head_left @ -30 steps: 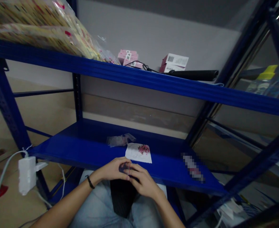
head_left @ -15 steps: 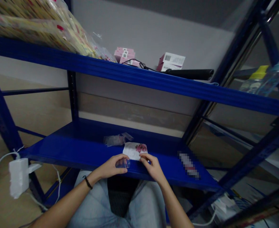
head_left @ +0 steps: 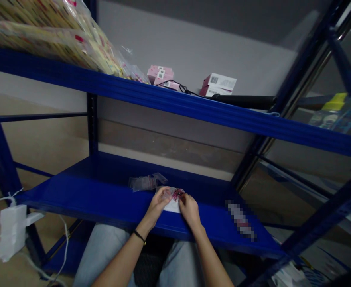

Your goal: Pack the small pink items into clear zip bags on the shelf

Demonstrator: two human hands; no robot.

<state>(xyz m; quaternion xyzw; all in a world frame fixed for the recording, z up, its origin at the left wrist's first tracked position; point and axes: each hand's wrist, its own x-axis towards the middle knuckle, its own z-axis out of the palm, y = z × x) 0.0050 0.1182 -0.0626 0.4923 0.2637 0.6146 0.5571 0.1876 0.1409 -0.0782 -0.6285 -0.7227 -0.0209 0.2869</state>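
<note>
A white sheet of paper (head_left: 173,206) lies on the lower blue shelf (head_left: 88,191) with a small heap of pink pieces (head_left: 178,193) on it. My left hand (head_left: 158,204) is over the sheet's left side, fingers curled round a small clear bag held against the heap. My right hand (head_left: 190,208) is just right of it, fingertips pinched together on the pink pieces. The two hands almost touch. A black band circles my left wrist. A little pile of clear bags (head_left: 142,182) lies just behind and left of the hands.
On the upper blue shelf (head_left: 163,101) are patterned packs in plastic (head_left: 44,32), pink boxes (head_left: 160,75), a white and red box (head_left: 219,83) and a black bar (head_left: 244,101). A white power adapter (head_left: 12,231) hangs at left. A blurred item (head_left: 241,219) lies on the lower shelf at right.
Both hands moved forward from over my lap onto the shelf. The right reached the paper first, then the left brought the clear bag up to the pink heap.
</note>
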